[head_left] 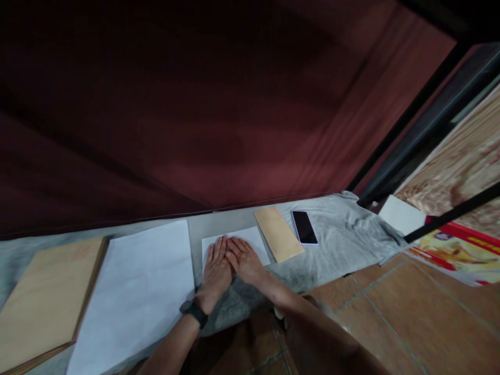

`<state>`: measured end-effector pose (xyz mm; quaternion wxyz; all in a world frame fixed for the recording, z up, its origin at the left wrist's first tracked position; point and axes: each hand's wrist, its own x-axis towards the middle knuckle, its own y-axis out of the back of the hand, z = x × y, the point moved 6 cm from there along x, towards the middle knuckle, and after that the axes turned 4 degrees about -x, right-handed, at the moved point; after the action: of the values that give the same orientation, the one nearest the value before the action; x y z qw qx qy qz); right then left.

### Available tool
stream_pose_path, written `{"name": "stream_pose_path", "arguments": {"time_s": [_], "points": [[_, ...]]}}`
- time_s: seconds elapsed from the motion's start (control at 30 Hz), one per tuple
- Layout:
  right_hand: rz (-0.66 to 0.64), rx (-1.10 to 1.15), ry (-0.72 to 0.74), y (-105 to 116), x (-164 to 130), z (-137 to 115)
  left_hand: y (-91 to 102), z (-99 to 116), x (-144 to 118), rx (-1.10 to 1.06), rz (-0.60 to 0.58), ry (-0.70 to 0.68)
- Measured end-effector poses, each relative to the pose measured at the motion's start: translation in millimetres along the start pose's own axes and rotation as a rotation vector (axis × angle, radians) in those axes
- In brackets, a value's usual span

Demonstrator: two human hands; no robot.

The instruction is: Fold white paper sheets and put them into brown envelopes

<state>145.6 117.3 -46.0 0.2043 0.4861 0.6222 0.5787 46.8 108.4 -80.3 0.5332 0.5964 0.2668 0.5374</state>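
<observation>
Both of my hands lie flat, side by side, on a small white sheet of paper [253,242], which looks folded. My left hand [217,265], with a dark watch on its wrist, presses on the left part of the sheet. Its fingers are stretched out. Touching it, my right hand [244,260] rests with fingers extended across the middle of the sheet. The palms cover much of the paper's near edge. Just to the right lies a tan envelope [278,234], set at an angle.
A dark-screened phone [304,227] lies right of the envelope on the grey cloth [336,224]. To the left are a large white paper stack [140,286] and a pile of tan envelopes [47,297]. A dark red curtain [219,130] hangs behind; a colourful box [457,250] sits at the right.
</observation>
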Motion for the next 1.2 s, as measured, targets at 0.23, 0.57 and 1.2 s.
{"name": "stream_pose_path", "arguments": {"time_s": [0.23, 0.57, 1.2], "points": [[0.056, -0.093, 0.034, -6, -10, 22, 10.9, -3, -2, 0.029, -0.003, 0.041], [0.034, -0.181, -0.054, -8, -17, 45, 20.0, -21, -14, -0.033, 0.012, 0.257], [-0.034, -0.075, 0.069, -3, -24, 22, 24.1, 6, -15, -0.027, -0.081, 0.2]]}}
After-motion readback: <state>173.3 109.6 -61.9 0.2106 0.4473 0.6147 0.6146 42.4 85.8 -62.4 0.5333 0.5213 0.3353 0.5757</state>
